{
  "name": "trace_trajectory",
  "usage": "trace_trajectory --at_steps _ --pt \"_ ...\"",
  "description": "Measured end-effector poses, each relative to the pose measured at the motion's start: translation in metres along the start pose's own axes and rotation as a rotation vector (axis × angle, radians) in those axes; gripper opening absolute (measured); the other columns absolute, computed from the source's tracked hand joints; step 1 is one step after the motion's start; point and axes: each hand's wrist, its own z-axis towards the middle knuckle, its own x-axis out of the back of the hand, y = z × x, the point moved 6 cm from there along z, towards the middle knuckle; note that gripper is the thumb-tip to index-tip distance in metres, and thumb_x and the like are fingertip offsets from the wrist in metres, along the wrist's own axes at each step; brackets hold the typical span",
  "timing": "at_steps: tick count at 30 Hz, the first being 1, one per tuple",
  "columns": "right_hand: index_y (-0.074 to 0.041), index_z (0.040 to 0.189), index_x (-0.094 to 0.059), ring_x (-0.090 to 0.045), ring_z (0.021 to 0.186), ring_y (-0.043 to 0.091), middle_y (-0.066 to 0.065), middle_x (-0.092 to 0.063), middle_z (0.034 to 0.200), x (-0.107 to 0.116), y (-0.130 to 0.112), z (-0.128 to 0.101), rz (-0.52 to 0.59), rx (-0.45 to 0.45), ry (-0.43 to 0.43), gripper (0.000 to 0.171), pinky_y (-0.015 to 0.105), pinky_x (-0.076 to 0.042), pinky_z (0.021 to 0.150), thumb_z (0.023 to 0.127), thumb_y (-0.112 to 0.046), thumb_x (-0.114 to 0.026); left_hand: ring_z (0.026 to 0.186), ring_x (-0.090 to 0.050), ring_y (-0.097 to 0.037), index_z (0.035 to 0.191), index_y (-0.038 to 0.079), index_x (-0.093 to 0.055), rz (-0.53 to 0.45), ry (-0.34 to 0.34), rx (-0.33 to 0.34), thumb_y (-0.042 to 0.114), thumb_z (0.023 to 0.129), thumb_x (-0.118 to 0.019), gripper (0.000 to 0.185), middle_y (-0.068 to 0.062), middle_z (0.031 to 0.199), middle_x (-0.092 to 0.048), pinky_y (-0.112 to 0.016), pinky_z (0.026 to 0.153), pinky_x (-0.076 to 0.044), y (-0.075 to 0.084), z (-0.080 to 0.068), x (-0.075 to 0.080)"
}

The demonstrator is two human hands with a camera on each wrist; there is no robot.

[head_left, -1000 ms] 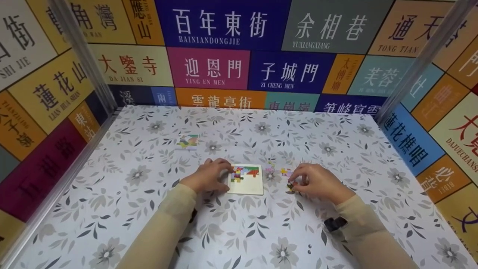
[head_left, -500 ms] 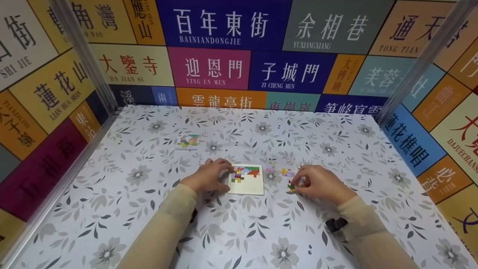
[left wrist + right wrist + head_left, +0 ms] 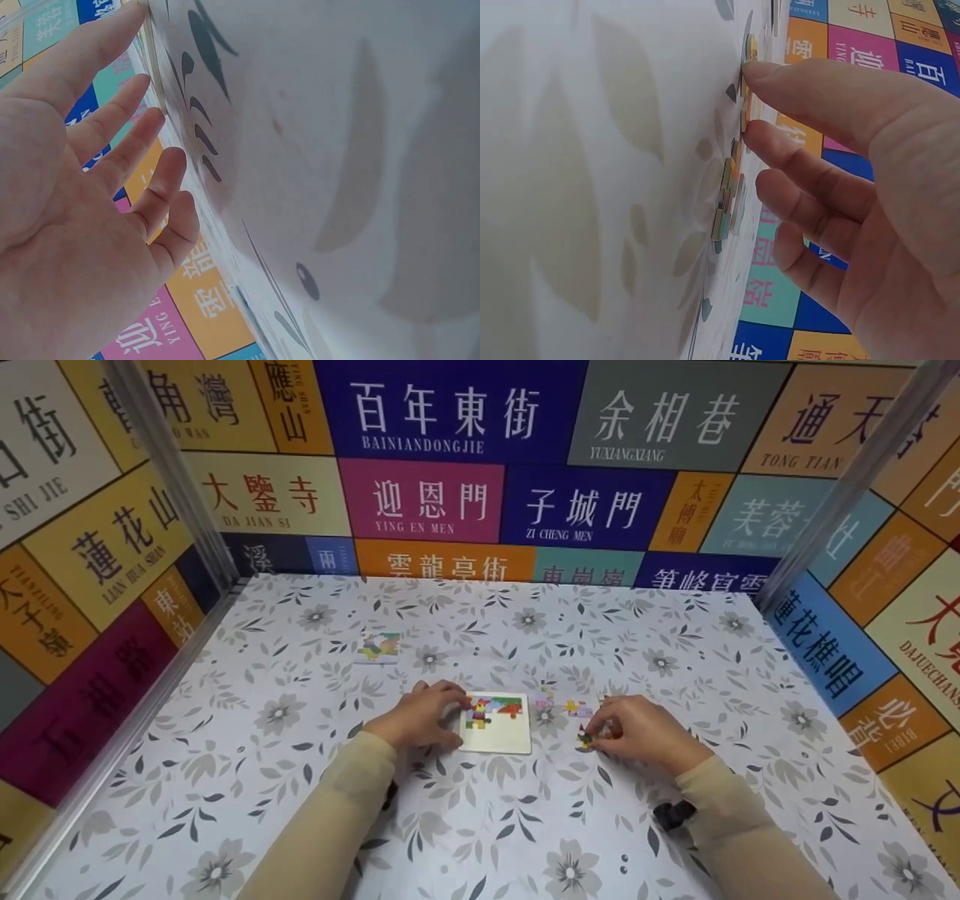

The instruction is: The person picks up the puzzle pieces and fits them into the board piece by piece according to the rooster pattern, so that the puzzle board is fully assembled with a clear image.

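A pale square puzzle board (image 3: 499, 735) lies on the flowered tablecloth, with a few coloured pieces fitted along its top. My left hand (image 3: 450, 714) rests against the board's left edge with relaxed fingers; the left wrist view shows the fingers (image 3: 127, 120) nearly straight beside the thin board edge (image 3: 154, 67). My right hand (image 3: 592, 733) is to the right of the board, thumb and forefinger pinching a small dark puzzle piece (image 3: 583, 737) on the cloth. In the right wrist view the right hand (image 3: 748, 101) has its fingertips at the cloth among loose pieces (image 3: 727, 199).
Two more loose pieces (image 3: 577, 707) lie between the board and the right hand. A small picture card (image 3: 379, 647) sits further back on the left. Walls of coloured signs (image 3: 480, 472) with metal posts close in the table (image 3: 225, 780) on three sides.
The right hand's fingertips have settled slightly lower over the small piece. The left hand and the board have stayed put.
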Motion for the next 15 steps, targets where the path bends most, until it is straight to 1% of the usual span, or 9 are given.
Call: trace_trajectory --at_steps 1,4,8,15 --pt "-0.023 0.091 -0.082 -0.057 0.07 0.006 -0.008 -0.07 0.087 0.0001 -0.0003 0.0001 -0.003 0.007 0.002 0.009 0.028 -0.051 0.071 0.084 -0.021 -0.086 0.138 -0.041 -0.03 0.132 0.023 -0.066 -0.001 0.001 0.0 0.026 0.085 -0.086 0.051 0.002 0.153 -0.049 -0.054 0.117 -0.034 0.0001 -0.0001 0.0001" --pt "-0.022 0.088 -0.082 -0.06 0.071 0.007 -0.007 -0.07 0.084 0.0011 -0.0011 0.0007 -0.024 0.057 0.023 0.007 0.029 -0.053 0.073 0.083 -0.018 -0.085 0.135 -0.043 -0.032 0.131 0.019 -0.067 0.012 0.016 -0.038 0.024 0.084 -0.086 0.05 -0.001 0.152 -0.051 -0.056 0.114 -0.036 0.0021 -0.0008 0.0011" --pt "-0.02 0.086 -0.081 -0.063 0.072 0.01 -0.007 -0.072 0.082 0.002 -0.0022 0.0014 -0.03 0.102 0.05 0.008 0.028 -0.053 0.069 0.081 -0.015 -0.085 0.131 -0.045 -0.035 0.13 0.015 -0.067 0.036 0.033 -0.079 0.023 0.084 -0.086 0.05 -0.005 0.151 -0.052 -0.058 0.11 -0.038 0.0038 -0.0013 0.0018" --pt "-0.021 0.089 -0.082 -0.063 0.07 0.011 -0.007 -0.074 0.087 -0.0007 -0.0066 0.004 0.033 0.061 0.024 0.01 0.024 -0.051 0.064 0.08 -0.018 -0.087 0.134 -0.044 -0.033 0.132 0.018 -0.066 0.033 0.013 -0.046 0.026 0.085 -0.085 0.051 -0.003 0.153 -0.05 -0.056 0.114 -0.036 0.0014 -0.0004 0.0005"
